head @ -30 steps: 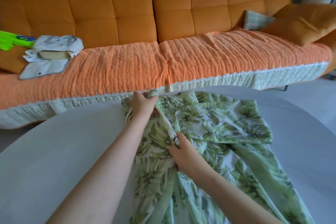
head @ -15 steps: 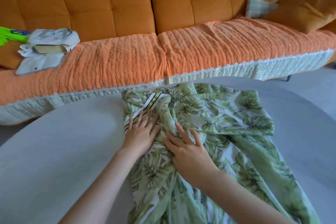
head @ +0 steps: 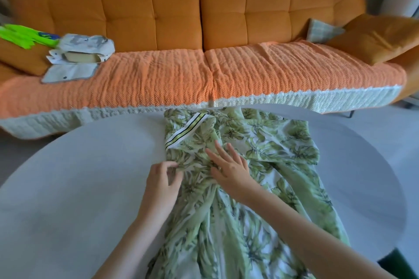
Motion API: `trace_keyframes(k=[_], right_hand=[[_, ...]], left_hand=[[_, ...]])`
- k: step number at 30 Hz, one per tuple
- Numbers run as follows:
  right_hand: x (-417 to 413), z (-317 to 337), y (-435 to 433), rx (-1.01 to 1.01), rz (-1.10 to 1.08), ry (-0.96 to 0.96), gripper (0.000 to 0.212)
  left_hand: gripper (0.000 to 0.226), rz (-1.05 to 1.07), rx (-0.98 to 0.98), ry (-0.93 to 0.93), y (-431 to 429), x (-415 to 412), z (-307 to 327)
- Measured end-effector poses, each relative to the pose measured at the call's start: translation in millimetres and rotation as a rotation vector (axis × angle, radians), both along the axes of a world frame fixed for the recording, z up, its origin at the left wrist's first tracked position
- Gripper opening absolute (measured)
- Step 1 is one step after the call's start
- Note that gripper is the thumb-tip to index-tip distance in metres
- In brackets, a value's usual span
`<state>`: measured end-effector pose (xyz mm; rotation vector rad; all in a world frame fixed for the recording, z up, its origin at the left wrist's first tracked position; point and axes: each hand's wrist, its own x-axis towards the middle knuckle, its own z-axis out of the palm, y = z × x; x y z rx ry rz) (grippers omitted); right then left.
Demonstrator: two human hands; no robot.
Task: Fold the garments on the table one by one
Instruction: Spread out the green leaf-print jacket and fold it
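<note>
Garment (head: 272, 147), lower end cut off, left fingers (head: 169, 164) hold unclear

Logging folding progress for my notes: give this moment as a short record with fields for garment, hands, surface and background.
garment: green leaf print, mostly unfolded, striped band showing at its far left
left hand: fingertips at garment's left edge; pinch unclear
right hand: flat on garment, fingers spread
surface: round grey table
background: orange sofa with pale cloth items on it
</note>
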<state>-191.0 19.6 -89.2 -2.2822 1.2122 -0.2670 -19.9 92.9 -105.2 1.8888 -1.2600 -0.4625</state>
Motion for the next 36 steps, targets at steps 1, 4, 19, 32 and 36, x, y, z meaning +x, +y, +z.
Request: trace_keyframes(k=[1, 4, 19, 32, 36], right_hand=[[-2.0, 6.7, 8.3, -0.001, -0.029, -0.048, 0.047], [-9.8, 16.5, 34.7, 0.005, -0.075, -0.099, 0.043], [13.4, 30.4, 134.3, 0.516, -0.244, -0.252, 0.069], [-56.0, 10.3, 142.9, 0.453, -0.374, -0.130, 0.026], [-68.1, 4.9, 146.2, 0.418, -0.281, -0.011, 0.023]], left_hand=[[0.017, -0.007, 0.076, 0.033, 19.3, -1.5, 2.3], [0.026, -0.044, 0.353, 0.129, 65.3, -7.4, 17.4], [0.069, -0.137, 0.434, 0.119, 154.3, -30.1, 36.2], [0.021, -0.519, 0.365, -0.052, 180.3, -124.1, 10.2], [0.022, -0.225, 0.119, -0.265, 167.2, -104.4, 12.7]])
